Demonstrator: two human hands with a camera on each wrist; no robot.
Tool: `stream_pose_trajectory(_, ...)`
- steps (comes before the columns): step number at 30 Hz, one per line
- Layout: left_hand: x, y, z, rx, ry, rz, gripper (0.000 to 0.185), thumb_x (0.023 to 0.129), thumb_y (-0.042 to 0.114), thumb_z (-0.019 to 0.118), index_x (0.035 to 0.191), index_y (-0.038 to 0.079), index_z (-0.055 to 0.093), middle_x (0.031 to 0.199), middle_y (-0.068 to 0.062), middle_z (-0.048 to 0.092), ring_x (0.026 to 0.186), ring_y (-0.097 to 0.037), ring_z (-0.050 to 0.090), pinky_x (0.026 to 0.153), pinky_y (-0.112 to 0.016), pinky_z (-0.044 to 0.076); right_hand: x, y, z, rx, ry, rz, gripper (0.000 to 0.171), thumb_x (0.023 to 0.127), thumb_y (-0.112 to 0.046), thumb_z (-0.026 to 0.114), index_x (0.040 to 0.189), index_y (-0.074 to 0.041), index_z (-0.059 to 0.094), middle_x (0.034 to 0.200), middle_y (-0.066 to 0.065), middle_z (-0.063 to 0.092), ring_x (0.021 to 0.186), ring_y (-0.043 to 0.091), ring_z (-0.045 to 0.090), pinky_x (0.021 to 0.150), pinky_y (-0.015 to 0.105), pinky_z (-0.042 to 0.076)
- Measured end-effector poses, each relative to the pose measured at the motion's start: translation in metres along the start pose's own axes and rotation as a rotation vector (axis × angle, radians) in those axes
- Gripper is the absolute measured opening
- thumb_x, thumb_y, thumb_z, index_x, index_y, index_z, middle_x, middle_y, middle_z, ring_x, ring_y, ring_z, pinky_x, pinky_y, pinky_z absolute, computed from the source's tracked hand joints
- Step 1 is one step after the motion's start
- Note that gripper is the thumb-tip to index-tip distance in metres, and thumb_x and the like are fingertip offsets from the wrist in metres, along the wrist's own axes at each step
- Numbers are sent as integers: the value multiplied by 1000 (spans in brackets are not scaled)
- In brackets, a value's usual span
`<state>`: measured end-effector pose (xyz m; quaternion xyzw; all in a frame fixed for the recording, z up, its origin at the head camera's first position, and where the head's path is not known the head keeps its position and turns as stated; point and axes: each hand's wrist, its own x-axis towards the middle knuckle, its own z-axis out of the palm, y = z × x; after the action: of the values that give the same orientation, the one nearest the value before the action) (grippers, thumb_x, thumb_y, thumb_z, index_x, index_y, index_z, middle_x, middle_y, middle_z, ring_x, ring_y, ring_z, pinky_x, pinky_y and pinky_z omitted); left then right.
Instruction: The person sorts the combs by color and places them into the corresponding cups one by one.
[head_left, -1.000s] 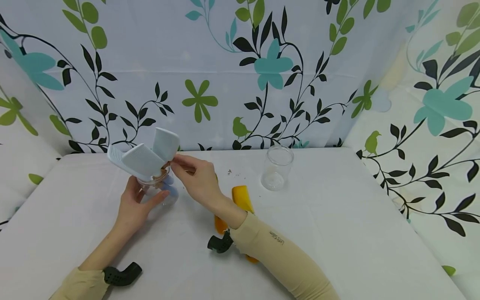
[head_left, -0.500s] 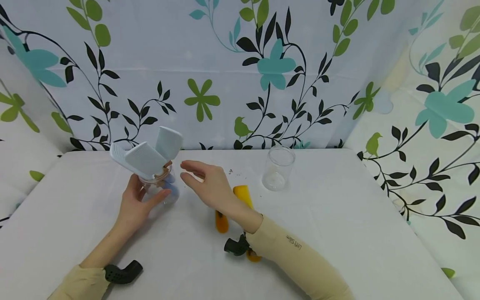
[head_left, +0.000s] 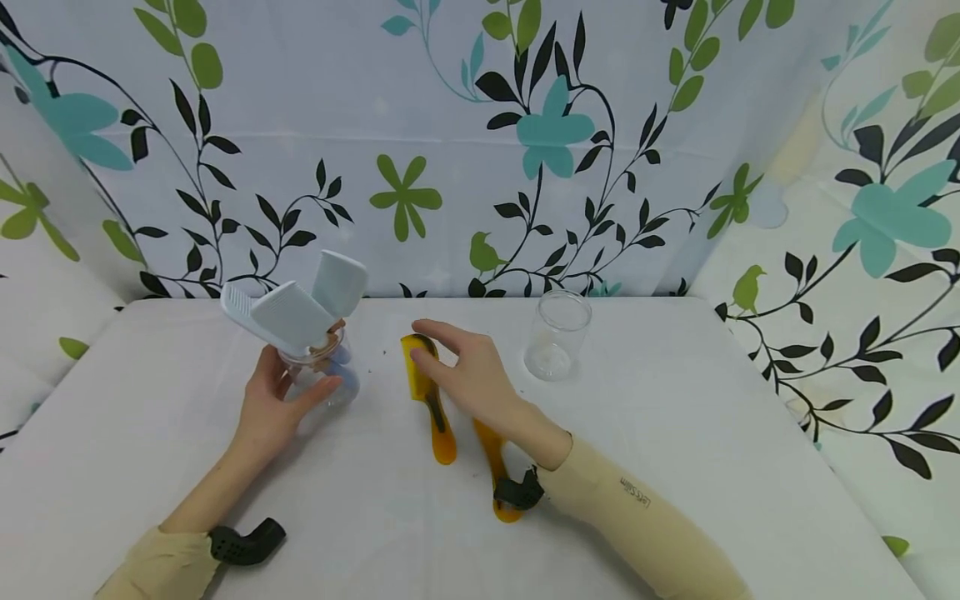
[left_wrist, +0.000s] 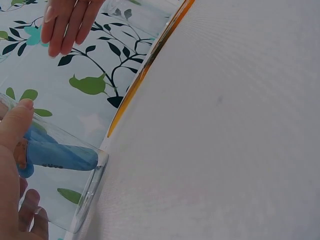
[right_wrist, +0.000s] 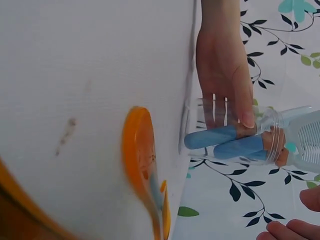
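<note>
Nearest, at about seven o'clock on the white worktop [head_left: 675, 433], a black wrist mount [head_left: 243, 542] sits at the beige cuff of the left arm; a second one [head_left: 517, 492] rides the right wrist at five o'clock, lying over the handle of an orange comb [head_left: 495, 454]; further in, just left of centre, another orange comb [head_left: 429, 398] lies lengthwise, handle towards the person and toothed head away, flat so it can be taken from above; the right hand [head_left: 468, 375] rests over that head at about twelve o'clock of the comb, its fingers [head_left: 438, 332] nearly straight and touching it, not yet curled round it; at nine o'clock from that hand the left hand [head_left: 273, 408] grips a clear glass jar [head_left: 318, 375], thumb on one side and fingers on the other, seemingly to steady it against the top-heavy load; blue-handled white combs [head_left: 292, 315] stand in the jar, handles down and broad heads fanning out over the rim; at two o'clock from the right hand, well apart, an empty clear jar [head_left: 557, 335] stands upright near the back edge; behind all hangs a floral curtain [head_left: 480, 142]
</note>
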<state>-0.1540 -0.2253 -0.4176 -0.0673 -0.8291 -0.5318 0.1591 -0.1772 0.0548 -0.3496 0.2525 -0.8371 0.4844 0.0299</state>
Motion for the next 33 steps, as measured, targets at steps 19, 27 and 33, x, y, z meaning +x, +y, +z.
stream_pose_trajectory(19,-1,1,0,-18,-3,-2,79,88,12,76,153,18,31,149,-10,41,145,-35,34,120,-52,30,-35,28,-54,-78,286,-223,45,94,-15,70,138,-11,61,137,0,64,133,17,55,112,38,45)
stream_pose_trajectory(27,1,0,0,-1,6,0,76,88,13,76,151,18,33,147,-8,43,144,-29,37,120,-44,33,-42,36,-80,-163,401,-248,46,91,-11,73,135,-10,62,134,3,66,130,20,57,111,42,46)
stream_pose_trajectory(33,1,0,0,5,6,2,77,88,13,76,152,18,32,148,-10,43,144,-30,37,120,-42,33,-45,43,-96,-203,472,-257,49,88,-10,75,136,-11,62,134,3,65,130,21,57,111,41,46)
